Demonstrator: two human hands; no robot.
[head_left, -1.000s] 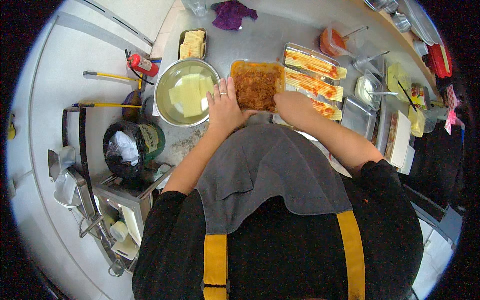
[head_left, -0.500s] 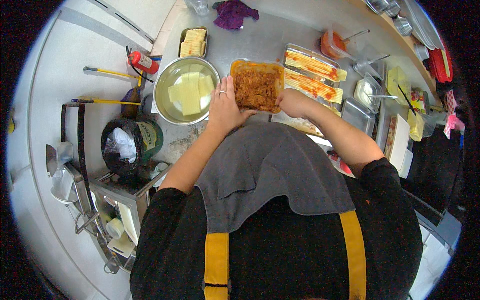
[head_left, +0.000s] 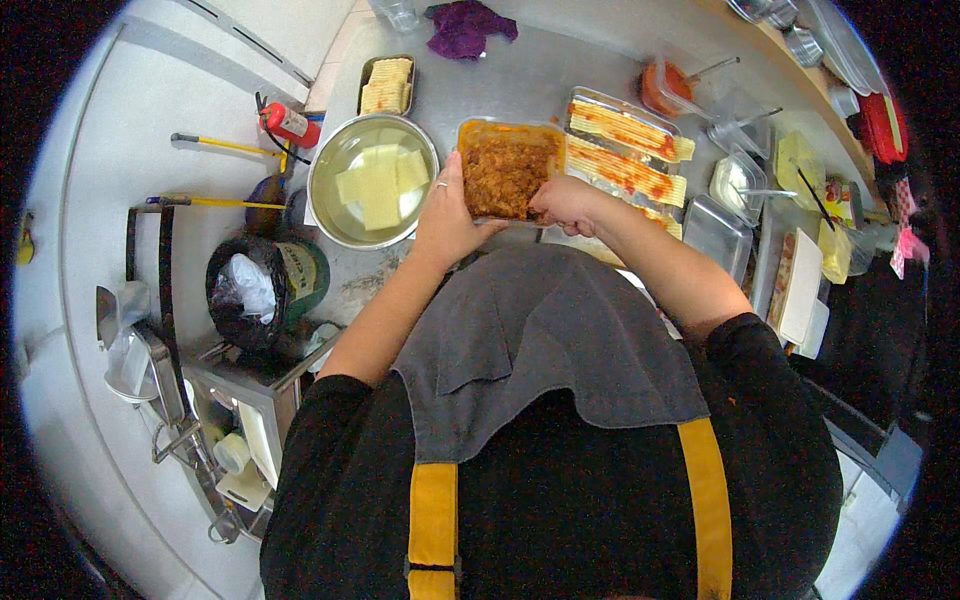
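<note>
A clear rectangular tub (head_left: 512, 130) full of chunky reddish-brown meat sauce (head_left: 505, 172) stands in front of me. My left hand (head_left: 446, 212) grips its left near corner, fingers along the side wall and thumb along the near edge. Over the tub's right near corner is my right hand (head_left: 572, 204), closed, with its fingertips at the sauce; what they hold is hidden. Left of the tub, a steel bowl (head_left: 318, 195) holds pale pasta sheets (head_left: 382, 190) in liquid. To the right lie ridged pasta sheets (head_left: 630, 172) streaked with red sauce in foil-coloured trays.
A small tray of stacked ridged sheets (head_left: 387, 86) and a purple cloth (head_left: 470, 28) lie at the back. Tubs of red sauce (head_left: 664, 90) and white cream (head_left: 735, 185) with utensils stand right, near an unfilled tray (head_left: 716, 238). A lined bin (head_left: 245, 290) stands lower left.
My right hand has moved left and slightly down, from the tub's right edge to over its near right corner. The tub has shifted slightly left, with my left hand still on it.
</note>
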